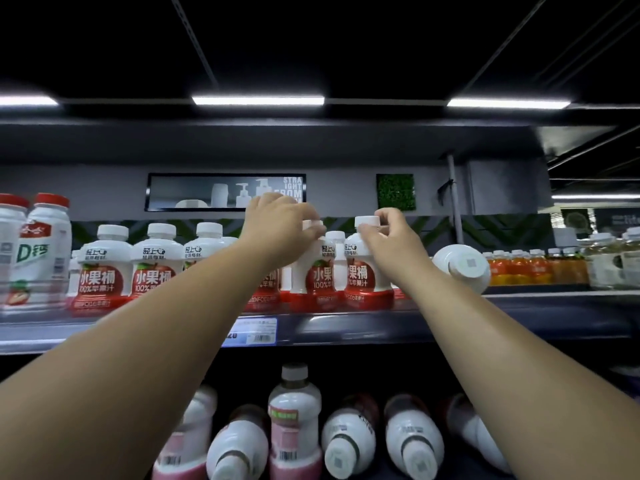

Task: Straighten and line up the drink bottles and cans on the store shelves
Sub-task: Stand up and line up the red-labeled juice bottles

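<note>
White apple-juice bottles with red bases stand in a row on the upper shelf [346, 325]. My left hand [280, 223] grips the neck and cap of one upright bottle [317, 271] in the middle of the row. My right hand [388, 237] pinches the white cap of the neighbouring upright bottle [362, 275] just to its right. Further right, one more bottle of the same kind [460, 263] lies on its side with its base facing me. To the left stand three more juice bottles [104, 268].
Tall white bottles with red caps [41, 244] stand at the far left. Small orange drinks [523, 268] and pale bottles [609, 261] fill the shelf's right end. On the lower shelf, one pink bottle [294, 420] stands among several toppled bottles [349, 441]. A price tag [256, 332] hangs on the shelf edge.
</note>
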`<state>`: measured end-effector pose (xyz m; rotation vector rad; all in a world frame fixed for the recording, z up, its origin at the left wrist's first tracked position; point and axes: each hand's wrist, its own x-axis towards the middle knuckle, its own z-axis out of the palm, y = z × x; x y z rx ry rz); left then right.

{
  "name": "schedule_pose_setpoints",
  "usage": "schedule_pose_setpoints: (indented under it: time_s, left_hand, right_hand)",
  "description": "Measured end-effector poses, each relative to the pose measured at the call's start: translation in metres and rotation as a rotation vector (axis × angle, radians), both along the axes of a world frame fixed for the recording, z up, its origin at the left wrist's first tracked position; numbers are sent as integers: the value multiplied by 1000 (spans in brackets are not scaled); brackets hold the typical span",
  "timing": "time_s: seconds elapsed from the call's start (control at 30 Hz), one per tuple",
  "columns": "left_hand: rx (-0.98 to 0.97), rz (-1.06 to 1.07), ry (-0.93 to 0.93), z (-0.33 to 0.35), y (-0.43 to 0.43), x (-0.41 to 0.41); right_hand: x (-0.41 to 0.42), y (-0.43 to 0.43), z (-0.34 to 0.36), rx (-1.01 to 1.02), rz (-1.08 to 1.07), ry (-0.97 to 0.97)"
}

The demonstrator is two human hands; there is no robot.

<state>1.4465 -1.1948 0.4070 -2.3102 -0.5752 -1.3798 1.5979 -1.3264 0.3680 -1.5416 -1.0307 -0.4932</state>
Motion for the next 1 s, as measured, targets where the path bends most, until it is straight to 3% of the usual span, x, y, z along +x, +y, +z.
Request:
schedule_pose_setpoints:
  time_s: [0.1,0.23,0.4,0.7,1.0]
  left_hand:
    - [-12,23,62,4,1,6]
    - [11,69,175,0,1,14]
    - [-31,49,326,3,10,5]
    - [26,-77,302,3,26,-8]
    - [37,-136,309,6,29,-9]
  right_hand:
    - [3,-2,-11,-154,-33,-48]
    - [12,5,-24,-102,-102,-52]
    - [14,6,-31,-172,-18,-124]
    - [21,17,-31,-218,31,-110]
    - [24,12,-40,-107,97,-173]
